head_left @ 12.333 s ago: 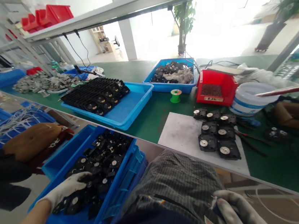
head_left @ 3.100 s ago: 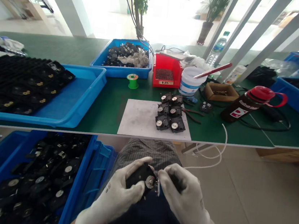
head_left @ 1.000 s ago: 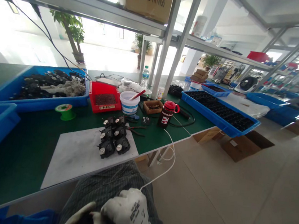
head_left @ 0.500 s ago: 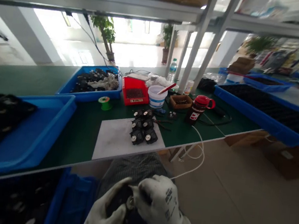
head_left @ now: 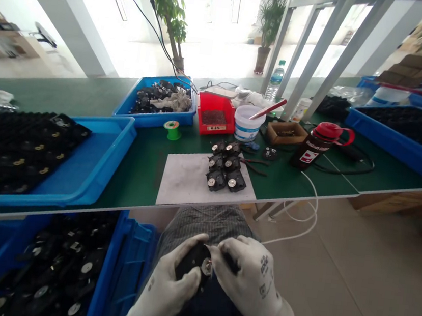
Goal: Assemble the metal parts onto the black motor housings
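In the head view, my left hand (head_left: 174,282), in a white glove, is closed around a small black housing (head_left: 193,259) over my lap. A silver disc (head_left: 206,266) shows on the housing's right side. My right hand (head_left: 250,275), also gloved, is closed, its fingertips at the disc's edge. A dark shape (head_left: 232,263) shows inside the right fingers, too hidden to name. On the bench ahead, several similar black housings (head_left: 236,181) with silver discs stand in two columns on a white sheet (head_left: 183,180).
Blue trays (head_left: 115,151) of black parts flank the bench, and a blue crate (head_left: 105,268) sits below left. Behind the sheet are a green spool (head_left: 171,131), a red bin (head_left: 216,118), a white tub (head_left: 247,126), pliers (head_left: 254,167) and a dark red-lidded bottle (head_left: 309,152).
My view has tilted down and turned left, so the bench things appear higher and farther right. Both hands keep much the same hold on the black housing.
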Tool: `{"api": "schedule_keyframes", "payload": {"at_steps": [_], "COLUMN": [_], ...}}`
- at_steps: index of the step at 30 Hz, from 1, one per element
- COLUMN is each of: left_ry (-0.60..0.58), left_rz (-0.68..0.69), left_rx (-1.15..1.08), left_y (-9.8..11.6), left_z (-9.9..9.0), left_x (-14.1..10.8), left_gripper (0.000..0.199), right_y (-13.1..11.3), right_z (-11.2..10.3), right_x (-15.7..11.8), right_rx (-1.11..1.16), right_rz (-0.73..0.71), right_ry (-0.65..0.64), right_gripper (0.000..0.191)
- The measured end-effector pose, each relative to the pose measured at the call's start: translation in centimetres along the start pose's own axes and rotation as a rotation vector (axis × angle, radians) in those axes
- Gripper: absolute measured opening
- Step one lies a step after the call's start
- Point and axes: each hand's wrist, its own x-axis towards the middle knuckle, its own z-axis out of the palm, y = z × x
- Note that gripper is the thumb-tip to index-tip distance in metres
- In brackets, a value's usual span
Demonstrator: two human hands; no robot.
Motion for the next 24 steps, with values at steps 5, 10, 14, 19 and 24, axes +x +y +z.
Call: {"api": "schedule_keyframes", "payload": {"at_steps": [5, 10, 14, 19, 24], "left_ry": [-0.022, -0.016, -0.015, -0.006, -0.026], "left_rz": [-0.019, 0.003, 0.014, 0.046, 0.061], "left_rx": [-0.001, 0.007, 0.001, -0.003, -0.004], "left_y": [-0.3, -0.5, -0.6, -1.0, -1.2], "left_z": [0.0, -0.1, -0.1, -0.3, -0.4], "left_x": [0.1, 0.1, 0.1, 0.1, 0.1], "left_gripper": [0.069, 0.067, 0.066, 0.063, 0.060], "right_y": [0.1, 0.1, 0.1, 0.1, 0.0], "right_z": [0.1, 0.1, 0.2, 0.3, 0.1], "right_x": [0.0, 0.1, 0.2, 0.1, 0.1], "right_rx": [-0.006, -0.010, -0.004, 0.004, 0.051], "right_rz": [0.002, 0.009, 0.011, 0.012, 0.061], "right_ry": [-0.009, -0.017, -0.027, -0.028, -0.035], "right_gripper": [0.038, 0.038, 0.038, 0.039, 0.036]}}
